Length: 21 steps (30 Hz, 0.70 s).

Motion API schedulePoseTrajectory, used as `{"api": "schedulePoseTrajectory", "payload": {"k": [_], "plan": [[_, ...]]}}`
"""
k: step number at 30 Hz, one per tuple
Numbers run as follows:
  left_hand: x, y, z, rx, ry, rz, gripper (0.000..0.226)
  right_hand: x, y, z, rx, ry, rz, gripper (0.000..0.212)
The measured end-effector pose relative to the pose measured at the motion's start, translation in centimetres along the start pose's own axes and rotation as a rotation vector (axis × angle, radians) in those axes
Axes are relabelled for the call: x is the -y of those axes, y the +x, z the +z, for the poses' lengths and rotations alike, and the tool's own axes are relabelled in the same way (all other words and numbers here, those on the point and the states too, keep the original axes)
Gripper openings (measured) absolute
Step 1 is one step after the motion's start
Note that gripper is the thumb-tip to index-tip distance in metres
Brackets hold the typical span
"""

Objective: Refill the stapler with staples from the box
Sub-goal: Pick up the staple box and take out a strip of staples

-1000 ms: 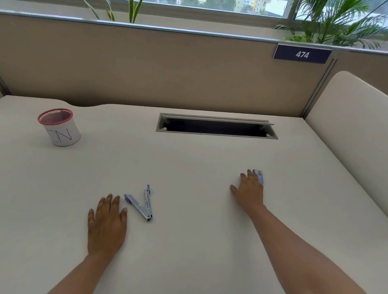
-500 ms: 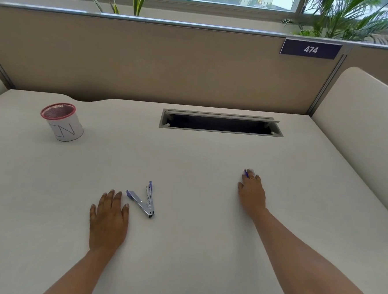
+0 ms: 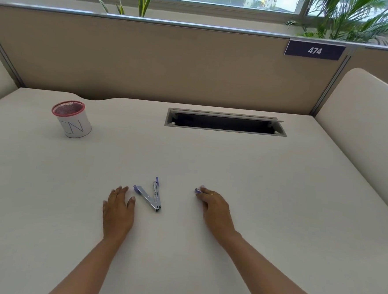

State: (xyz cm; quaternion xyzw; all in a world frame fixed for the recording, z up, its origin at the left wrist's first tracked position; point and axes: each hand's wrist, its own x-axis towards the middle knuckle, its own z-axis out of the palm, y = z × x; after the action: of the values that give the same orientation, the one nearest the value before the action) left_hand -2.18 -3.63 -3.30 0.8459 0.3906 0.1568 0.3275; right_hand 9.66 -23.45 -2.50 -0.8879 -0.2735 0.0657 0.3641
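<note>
Your left hand [image 3: 118,208] lies flat on the desk [image 3: 187,158], fingers straight and close together, thumb out toward the stapler [image 3: 146,197] but not on it. Use that hand. Pin the stapler's base down before any staples go near it, because a small metal body like this will likely skate on the smooth top.

The stapler lies just right of that thumb, swung open in a V with its hinge toward you and its purple-tipped arms pointing away. The staple channel seems to be exposed already, though it is too small here to tell whether any staples are in it.

Further right, your right hand [image 3: 216,208] has its fingers curled down over the staple box [image 3: 198,190]. They are closed on it, and only a purple-and-white corner shows past the fingertips. The box sits on the desk, near the stapler but not touching it. Bring it in close, open it over the desk rather than in the air, and lift out one whole strip — a strip snaps if it is pinched in the middle. Lay it legs-down in the channel and then close the arm.

On the far left, the white mesh cup [image 3: 72,121] with the red rim has "IN" hand-lettered on its side. On the right, the dark plate [image 3: 314,50] on the partition reads "474". Nothing printed on the box or the stapler is legible.
</note>
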Motion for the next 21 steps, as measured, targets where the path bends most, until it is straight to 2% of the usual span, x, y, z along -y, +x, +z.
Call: {"api": "schedulePoseTrajectory", "payload": {"k": [3,7,9,15,17,21], "plan": [[-2.2,-1.2,-0.5,-0.077,-0.245,-0.040,0.041,1.5,-0.5,-0.2,0.003,0.104,0.047,0.035],[-5.0,-2.7,-0.4,-0.145,-0.332,0.079,0.029,3.0,-1.1,-0.7,-0.032,0.277,0.133,0.031],[-6.3,-3.3,-0.2,-0.086,-0.421,0.075,0.025,3.7,-1.5,-0.8,-0.047,0.352,0.149,0.032],[-8.6,-4.3,0.4,0.276,-0.866,-0.230,0.026,5.3,-2.6,-1.4,-0.049,0.445,0.084,0.031],[-8.6,-4.6,-0.2,0.307,-0.989,-0.275,0.021,5.9,-3.1,-1.3,-0.054,0.430,0.039,0.031],[-9.0,-4.7,-0.6,0.275,-1.045,-0.302,0.012,6.0,-3.1,-1.5,-0.062,0.429,0.019,0.036]]}}
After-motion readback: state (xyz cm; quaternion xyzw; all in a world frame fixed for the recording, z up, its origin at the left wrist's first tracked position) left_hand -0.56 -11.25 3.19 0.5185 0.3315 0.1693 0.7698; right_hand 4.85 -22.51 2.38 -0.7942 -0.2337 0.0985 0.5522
